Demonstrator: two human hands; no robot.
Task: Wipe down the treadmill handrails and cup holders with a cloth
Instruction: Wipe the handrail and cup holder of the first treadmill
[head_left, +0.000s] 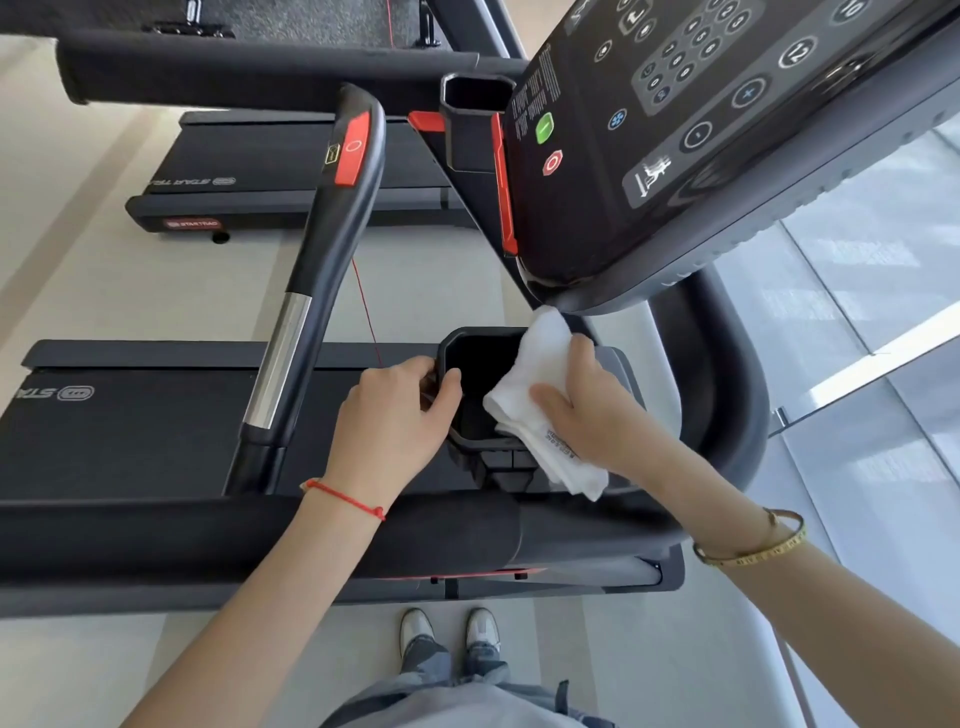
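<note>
A black cup holder (480, 364) sits below the treadmill console, at the centre of the view. My left hand (395, 415) grips its left rim, thumb hooked over the edge. My right hand (587, 410) holds a folded white cloth (524, 384) against the holder's right rim, with the cloth draping down past the wrist side. A curved black handrail (332, 228) with a silver grip sensor and a red pad rises to the left. A padded black side rail (260, 530) runs across in front of me. A second cup holder (470, 119) sits farther back.
The console (701, 130) with its buttons overhangs the holder from the upper right. A thin red safety cord (366, 312) hangs between handrail and holder. Treadmill belts (130, 431) lie to the left; a glass wall is at right. My shoes (449, 631) stand on the pale floor.
</note>
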